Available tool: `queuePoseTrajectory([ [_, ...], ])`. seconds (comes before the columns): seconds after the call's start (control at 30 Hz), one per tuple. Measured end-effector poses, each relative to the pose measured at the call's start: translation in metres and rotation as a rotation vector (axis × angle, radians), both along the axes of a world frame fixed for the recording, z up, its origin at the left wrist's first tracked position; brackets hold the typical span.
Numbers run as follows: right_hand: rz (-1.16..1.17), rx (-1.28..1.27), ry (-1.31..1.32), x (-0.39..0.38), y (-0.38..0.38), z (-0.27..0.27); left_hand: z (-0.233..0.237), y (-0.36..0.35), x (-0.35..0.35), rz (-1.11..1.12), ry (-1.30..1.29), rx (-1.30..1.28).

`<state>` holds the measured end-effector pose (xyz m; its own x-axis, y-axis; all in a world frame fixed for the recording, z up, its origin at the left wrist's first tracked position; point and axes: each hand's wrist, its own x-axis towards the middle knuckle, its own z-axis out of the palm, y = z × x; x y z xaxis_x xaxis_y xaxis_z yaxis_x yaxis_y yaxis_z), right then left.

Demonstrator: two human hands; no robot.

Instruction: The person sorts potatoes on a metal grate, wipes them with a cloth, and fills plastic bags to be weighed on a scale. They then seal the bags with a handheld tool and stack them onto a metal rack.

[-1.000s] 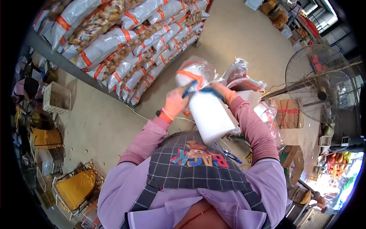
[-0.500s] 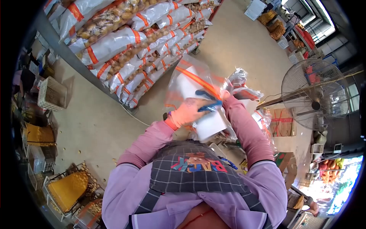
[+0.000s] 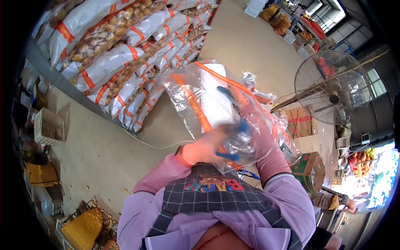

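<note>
The long white foam-like piece [image 3: 214,100] lies ahead of you, long axis pointing away, behind the clear, orange-striped plastic bag [image 3: 177,93]. Your gloved right hand [image 3: 238,98], partly open, is nearer, beside its right edge; your left hand [image 3: 208,146], blurred and half-curled, is by its near end. You cannot tell either grip. Potatoes [image 3: 112,31] fill stacked bags.

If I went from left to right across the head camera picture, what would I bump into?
White crate → white bundle seen through clear plastic → cardboard box with red tape → orange and red bundles near the bright opening.
</note>
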<state>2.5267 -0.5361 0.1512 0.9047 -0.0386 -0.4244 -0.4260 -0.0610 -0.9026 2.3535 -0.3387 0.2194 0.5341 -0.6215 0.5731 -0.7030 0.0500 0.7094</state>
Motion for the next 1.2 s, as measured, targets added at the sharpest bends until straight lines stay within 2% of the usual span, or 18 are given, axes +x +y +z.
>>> queuePoseTrajectory([
  [0.03, -0.035, 0.017, -0.001, 0.002, -0.003, 0.001, -0.015, 0.000, -0.004, 0.363, 0.243, -0.311],
  [0.13, -0.160, 0.136, 0.001, 0.007, -0.015, -0.001, -0.077, -0.003, 0.032, 0.882, 0.292, -0.308],
  [0.2, -0.232, 0.358, -0.176, 0.026, -0.028, -0.034, -0.118, -0.019, 0.040, 0.311, 1.406, -0.571],
  [0.33, -0.416, 0.018, -0.210, 0.074, -0.076, -0.054, -0.101, -0.088, 0.018, 0.154, 1.704, -0.466],
  [0.4, -0.575, 0.025, -0.115, 0.090, -0.106, -0.060, -0.073, -0.127, -0.004, -0.023, 1.117, -0.028],
  [0.47, -0.872, 0.313, -0.245, 0.095, -0.133, -0.066, -0.102, -0.147, -0.003, -0.181, 0.977, 0.116],
  [0.5, -0.960, 0.180, -0.108, 0.068, -0.134, -0.015, -0.123, -0.159, -0.001, -0.337, 0.831, 0.214],
  [0.57, -0.900, 0.264, -0.081, 0.082, -0.189, -0.044, -0.133, -0.189, 0.012, -0.674, 0.522, 0.381],
  [0.63, -0.776, 0.384, -0.110, 0.082, -0.248, -0.074, -0.098, -0.195, 0.057, -0.389, 0.953, 0.450],
  [0.67, -0.749, 0.434, -0.138, 0.066, -0.270, -0.083, -0.125, -0.206, 0.082, -0.307, 1.533, -0.027],
  [0.73, -0.545, -0.092, -0.183, 0.022, -0.305, -0.107, -0.149, -0.234, 0.134, -0.091, 1.743, -0.114],
  [0.77, -0.581, 0.062, -0.079, -0.004, -0.319, -0.098, -0.174, -0.252, 0.156, -0.232, 1.845, -0.079],
  [0.83, -0.515, 0.255, 0.052, -0.050, -0.371, -0.084, -0.181, -0.338, 0.138, 0.007, 0.667, -0.043],
  [0.9, -0.505, 0.212, 0.018, -0.107, -0.452, -0.098, -0.185, -0.407, 0.159, -0.162, 1.501, 0.033],
  [0.93, -0.550, 0.362, -0.007, -0.151, -0.485, -0.065, -0.194, -0.451, 0.170, -0.268, 2.234, 0.043],
  [1.0, -0.777, 0.105, -0.033, -0.241, -0.523, 0.008, -0.203, -0.540, 0.154, -0.141, 2.257, 0.014],
  [1.07, -1.062, -0.101, -0.046, -0.349, -0.554, 0.036, -0.315, -0.634, 0.148, -0.383, 2.536, -0.234],
  [1.2, -1.666, -0.275, 0.061, -0.511, -0.505, 0.080, -0.331, -0.744, 0.128, -0.025, 2.561, -0.268],
])
